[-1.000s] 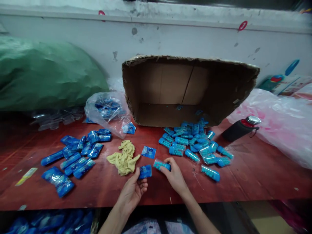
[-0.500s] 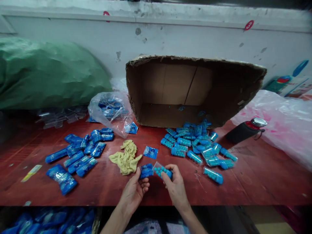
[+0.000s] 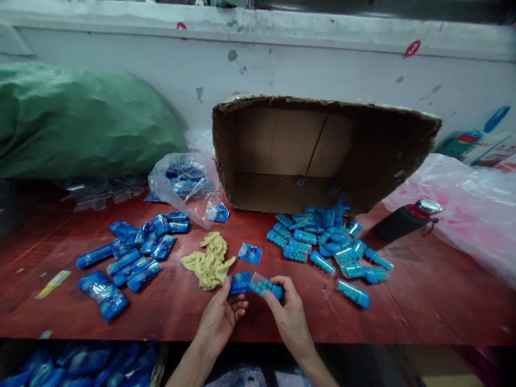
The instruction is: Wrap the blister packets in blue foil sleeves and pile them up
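Note:
Near the table's front edge, my left hand [image 3: 221,317] pinches a blue printed packet [image 3: 240,282] between thumb and fingers. My right hand [image 3: 288,312] is closed on a clear bottle [image 3: 264,287] of turquoise balls with a blue cap. The bottle's clear end meets the packet's right edge; I cannot tell whether it is inside. Just behind the packet lies a flat blue sachet [image 3: 249,253]. A crumpled yellow cloth [image 3: 211,260] rests beyond my left hand. Several more ball-filled bottles [image 3: 322,262] are heaped beyond my right hand.
Filled blue packets [image 3: 124,266] are spread on the left. A cardboard box [image 3: 282,188] lies on its side at the back, beside a plastic bag [image 3: 185,188] of blue packets. A dark flask [image 3: 403,219] stands right, and a green sack [image 3: 88,123] back left.
The bottle in my right hand has shifted slightly left, and its clear end now meets the packet's edge. My left hand still holds the packet. The whole view has shifted a little.

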`<state>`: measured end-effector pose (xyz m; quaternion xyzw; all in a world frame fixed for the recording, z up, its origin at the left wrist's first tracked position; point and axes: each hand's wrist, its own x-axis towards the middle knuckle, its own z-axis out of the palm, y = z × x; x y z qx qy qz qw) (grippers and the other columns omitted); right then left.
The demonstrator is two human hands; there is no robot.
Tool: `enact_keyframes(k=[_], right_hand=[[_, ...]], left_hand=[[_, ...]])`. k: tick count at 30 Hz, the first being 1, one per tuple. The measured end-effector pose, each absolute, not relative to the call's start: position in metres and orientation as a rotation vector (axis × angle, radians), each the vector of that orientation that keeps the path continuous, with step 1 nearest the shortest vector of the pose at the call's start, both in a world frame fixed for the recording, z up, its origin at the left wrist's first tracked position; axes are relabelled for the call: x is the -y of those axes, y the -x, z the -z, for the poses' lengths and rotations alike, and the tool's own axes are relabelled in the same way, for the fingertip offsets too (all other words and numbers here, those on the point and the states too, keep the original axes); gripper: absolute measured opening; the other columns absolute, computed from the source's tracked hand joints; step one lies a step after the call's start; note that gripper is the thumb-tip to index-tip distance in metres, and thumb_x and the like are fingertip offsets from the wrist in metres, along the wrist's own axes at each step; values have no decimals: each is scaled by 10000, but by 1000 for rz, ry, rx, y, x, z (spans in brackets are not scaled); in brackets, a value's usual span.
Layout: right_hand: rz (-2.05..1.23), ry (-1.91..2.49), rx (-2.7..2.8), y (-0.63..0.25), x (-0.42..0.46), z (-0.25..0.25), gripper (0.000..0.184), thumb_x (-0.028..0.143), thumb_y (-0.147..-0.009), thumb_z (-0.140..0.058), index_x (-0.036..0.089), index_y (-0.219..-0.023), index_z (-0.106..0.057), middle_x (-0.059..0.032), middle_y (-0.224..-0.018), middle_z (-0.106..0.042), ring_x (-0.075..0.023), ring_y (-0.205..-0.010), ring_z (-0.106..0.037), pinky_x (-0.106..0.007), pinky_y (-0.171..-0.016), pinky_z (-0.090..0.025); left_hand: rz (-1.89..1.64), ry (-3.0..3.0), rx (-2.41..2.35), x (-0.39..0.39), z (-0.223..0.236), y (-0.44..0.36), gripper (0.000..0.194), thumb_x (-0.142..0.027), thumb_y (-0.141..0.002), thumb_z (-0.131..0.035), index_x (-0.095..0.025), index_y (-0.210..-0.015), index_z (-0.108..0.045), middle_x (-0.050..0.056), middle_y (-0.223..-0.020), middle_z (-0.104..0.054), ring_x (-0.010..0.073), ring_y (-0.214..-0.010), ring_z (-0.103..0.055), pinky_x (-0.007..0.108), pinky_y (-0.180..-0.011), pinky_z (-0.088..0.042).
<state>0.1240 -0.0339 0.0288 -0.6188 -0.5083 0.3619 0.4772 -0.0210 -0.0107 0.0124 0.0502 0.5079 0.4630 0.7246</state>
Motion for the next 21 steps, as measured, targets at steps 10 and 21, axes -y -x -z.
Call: enact_keyframes(k=[10,21], right_hand=[[-968,1344,1289,-130,30,-23,104,255,-723,-582,201,-811,-593,1,-754,-566,-147,-695,-532,-227,-653,-441],[-1152,1439,947,-105,28,0,271,342,-689,-590,183,-909,-588,52,-511,-484,-84,-381,-414,-170,-304,-331]], left_hand=[[-1047,-248,-1091,11,-10,26,208,-344,-710,-600,-150,-767,-552,23,-554,-639,129,-466,-589,204,-416,-437],[-1098,-268,-1096,12,-10,8,251,-324,-608,-694,-152,-737,-566,13,-629,-661,137,-533,-603,244,-502,-476]])
